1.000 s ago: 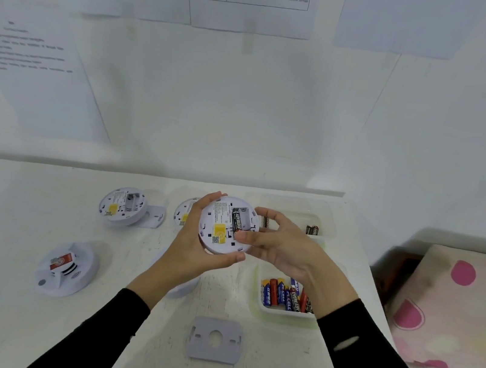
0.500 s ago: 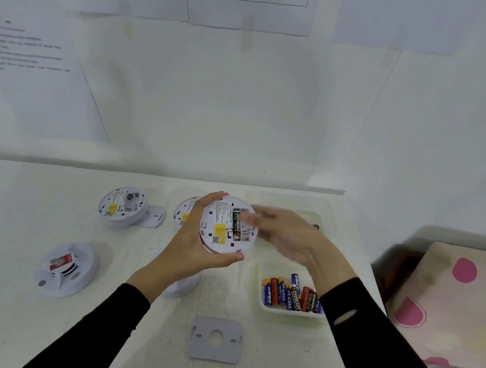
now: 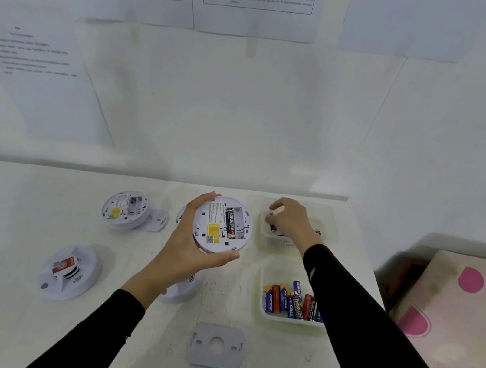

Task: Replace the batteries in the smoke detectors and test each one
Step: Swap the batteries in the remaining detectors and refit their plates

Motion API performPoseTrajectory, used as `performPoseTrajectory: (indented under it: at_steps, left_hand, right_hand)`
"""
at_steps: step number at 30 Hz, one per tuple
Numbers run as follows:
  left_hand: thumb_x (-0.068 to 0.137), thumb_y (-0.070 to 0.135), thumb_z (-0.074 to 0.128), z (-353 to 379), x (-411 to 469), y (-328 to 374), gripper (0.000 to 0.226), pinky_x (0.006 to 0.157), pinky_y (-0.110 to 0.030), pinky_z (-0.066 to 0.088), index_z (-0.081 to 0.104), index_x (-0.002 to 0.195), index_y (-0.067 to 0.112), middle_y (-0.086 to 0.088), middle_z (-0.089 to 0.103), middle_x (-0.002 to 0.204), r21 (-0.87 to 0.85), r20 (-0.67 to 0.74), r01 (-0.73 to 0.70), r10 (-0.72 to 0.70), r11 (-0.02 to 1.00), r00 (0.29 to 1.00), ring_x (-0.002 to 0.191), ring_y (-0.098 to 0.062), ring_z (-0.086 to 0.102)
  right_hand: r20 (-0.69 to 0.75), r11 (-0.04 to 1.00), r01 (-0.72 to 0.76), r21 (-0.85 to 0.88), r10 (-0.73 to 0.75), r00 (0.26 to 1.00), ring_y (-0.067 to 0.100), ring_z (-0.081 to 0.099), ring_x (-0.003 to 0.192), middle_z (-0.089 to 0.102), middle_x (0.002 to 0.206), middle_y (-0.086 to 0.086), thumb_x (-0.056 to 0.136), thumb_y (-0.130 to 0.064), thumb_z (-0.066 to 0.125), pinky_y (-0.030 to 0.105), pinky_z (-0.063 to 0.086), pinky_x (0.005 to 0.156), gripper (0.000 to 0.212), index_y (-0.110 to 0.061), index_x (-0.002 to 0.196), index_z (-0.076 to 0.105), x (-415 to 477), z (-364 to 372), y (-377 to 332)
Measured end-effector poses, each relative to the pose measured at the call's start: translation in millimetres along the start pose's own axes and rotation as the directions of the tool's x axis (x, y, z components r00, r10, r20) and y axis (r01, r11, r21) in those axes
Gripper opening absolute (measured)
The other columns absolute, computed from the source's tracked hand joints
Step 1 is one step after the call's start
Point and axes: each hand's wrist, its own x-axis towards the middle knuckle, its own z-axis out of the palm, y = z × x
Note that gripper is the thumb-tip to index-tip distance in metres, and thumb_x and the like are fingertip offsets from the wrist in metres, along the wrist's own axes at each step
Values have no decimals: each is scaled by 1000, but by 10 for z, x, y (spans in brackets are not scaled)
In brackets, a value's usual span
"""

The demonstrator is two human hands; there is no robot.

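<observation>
My left hand [image 3: 190,248] holds a round white smoke detector [image 3: 222,225] above the table, back side up. One black battery [image 3: 230,223] sits in its open compartment; the slot beside it is bare. My right hand [image 3: 288,219] is over the far clear tub [image 3: 328,229], fingers pinched on a small dark battery [image 3: 271,226] just over the tub's left rim. The near white tub [image 3: 263,285] holds several red, blue and black batteries [image 3: 290,301].
A detector lies back up at the far left [image 3: 124,209], another face up with a red sticker at the near left [image 3: 68,270], one more under my left wrist [image 3: 183,292]. A grey mounting plate [image 3: 216,346] lies at the front. A pink-spotted cushion [image 3: 463,314] is beyond the table's right edge.
My right hand left the held detector and moved right and back to the far tub with a battery pinched in it. One battery slot in the detector now stands bare.
</observation>
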Motion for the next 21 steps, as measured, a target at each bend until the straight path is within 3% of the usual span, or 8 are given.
performPoseTrajectory:
  at_steps: [3, 7, 9, 12, 18, 21]
  left_hand:
    - [65, 1, 89, -19, -1, -12, 94, 87, -8, 47, 36, 134, 37, 18, 44, 133, 1, -6, 6, -6, 1000, 1000, 118, 12, 49]
    - [64, 3, 90, -12, 18, -40, 94, 89, -9, 47, 36, 135, 35, 14, 45, 136, 5, -5, 12, -12, 1000, 1000, 119, 10, 50]
    - [64, 2, 89, 3, 32, -41, 94, 89, -10, 48, 37, 136, 33, 9, 46, 137, -7, 0, 10, -10, 1000, 1000, 119, 8, 52]
    - [64, -1, 89, 19, 47, -43, 95, 88, -11, 49, 37, 137, 29, 5, 46, 137, -11, 17, -9, 9, 1000, 1000, 119, 6, 53]
    - [63, -6, 88, 26, 67, -44, 96, 88, -11, 49, 35, 136, 26, 7, 48, 134, -11, 31, -23, 24, 1000, 999, 116, 7, 55]
    - [62, -8, 87, 16, 78, -44, 96, 89, -9, 47, 35, 135, 26, 12, 48, 132, 4, 15, -42, 42, 999, 999, 117, 9, 54]
  right_hand:
    - [-121, 941, 143, 307, -110, 987, 2, 58, 59, 63, 82, 3, 88, -8, 59, 11, 44, 50, 24, -18, 109, 66, -241, -82, -109]
    - [-183, 769, 376, 516, -330, 926, 15, 63, 80, 68, 92, 13, 89, -10, 66, 28, 56, 79, 22, -15, 110, 68, -651, -103, -329]
    - [-160, 754, 445, 483, -423, 892, 15, 64, 84, 69, 93, 7, 88, -10, 67, 25, 55, 80, 24, -16, 112, 69, -828, -83, -376]
    - [-149, 782, 550, 294, -531, 834, 7, 64, 79, 68, 88, -3, 88, -11, 67, 16, 51, 73, 25, -20, 112, 68, -949, -50, -380]
    - [-103, 771, 634, 59, -627, 772, 4, 57, 80, 63, 92, -8, 88, -22, 66, 10, 42, 67, 18, -24, 106, 66, -906, 1, -334]
    - [-104, 787, 617, 23, -612, 784, -2, 54, 83, 55, 101, -8, 94, -34, 59, 7, 42, 69, 19, -25, 109, 66, -908, 50, -342]
